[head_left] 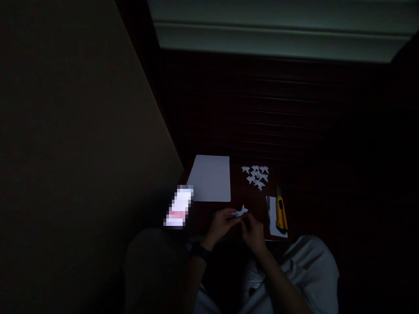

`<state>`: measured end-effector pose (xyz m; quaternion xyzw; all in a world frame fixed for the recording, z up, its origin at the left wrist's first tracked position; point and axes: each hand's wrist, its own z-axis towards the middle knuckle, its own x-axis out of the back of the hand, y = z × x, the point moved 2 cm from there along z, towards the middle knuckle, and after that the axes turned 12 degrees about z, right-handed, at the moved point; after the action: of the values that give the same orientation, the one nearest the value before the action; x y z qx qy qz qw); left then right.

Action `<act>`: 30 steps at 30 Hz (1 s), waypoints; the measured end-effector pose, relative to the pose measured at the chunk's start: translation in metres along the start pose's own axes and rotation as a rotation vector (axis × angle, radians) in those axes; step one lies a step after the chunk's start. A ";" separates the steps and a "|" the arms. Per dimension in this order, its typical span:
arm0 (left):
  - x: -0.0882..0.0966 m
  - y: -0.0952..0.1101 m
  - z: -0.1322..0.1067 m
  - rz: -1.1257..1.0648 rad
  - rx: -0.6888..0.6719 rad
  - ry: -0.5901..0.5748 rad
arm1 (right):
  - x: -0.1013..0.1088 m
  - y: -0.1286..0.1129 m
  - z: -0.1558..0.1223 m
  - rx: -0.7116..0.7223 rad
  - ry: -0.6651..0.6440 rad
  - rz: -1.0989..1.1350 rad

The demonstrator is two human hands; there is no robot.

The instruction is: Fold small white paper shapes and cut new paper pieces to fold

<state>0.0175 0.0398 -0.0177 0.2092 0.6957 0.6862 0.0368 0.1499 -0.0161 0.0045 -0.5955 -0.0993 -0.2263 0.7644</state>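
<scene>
A folded white paper figure (pixel 241 212) lies between the left hand (pixel 222 223) — pinching its left end — and the right hand (pixel 254 232), closed on its lower right edge.

From here I see a dark table (pixel 238 192). On it lie a big white sheet (pixel 211 179), a bunch of little white shapes (pixel 257 174) and a smaller white paper (pixel 273 218).

Dark desk (pixel 237 192). One folded white paper figure (pixel 241 212), held between left-hand grip (pixel 223 223) and right-hand grip (pixel 253 230). Cluster of similar paper figures (pixel 257 175). White sheet (pixel 211 179); lit, blurred screen (pixel 179 207) at its corner. Yellow box cutter (pixel 280 214) on smaller white paper (pixel 273 216).
</scene>
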 end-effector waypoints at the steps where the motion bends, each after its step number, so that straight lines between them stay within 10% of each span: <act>1: 0.000 -0.001 0.000 -0.005 0.002 0.000 | 0.000 -0.001 0.000 0.001 0.000 0.006; 30: 0.008 0.004 0.003 -0.232 0.125 0.013 | 0.010 0.015 0.009 0.029 -0.200 0.165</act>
<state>0.0120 0.0452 -0.0115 0.1249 0.7567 0.6341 0.0982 0.1664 -0.0070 -0.0016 -0.6102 -0.1287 -0.1007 0.7752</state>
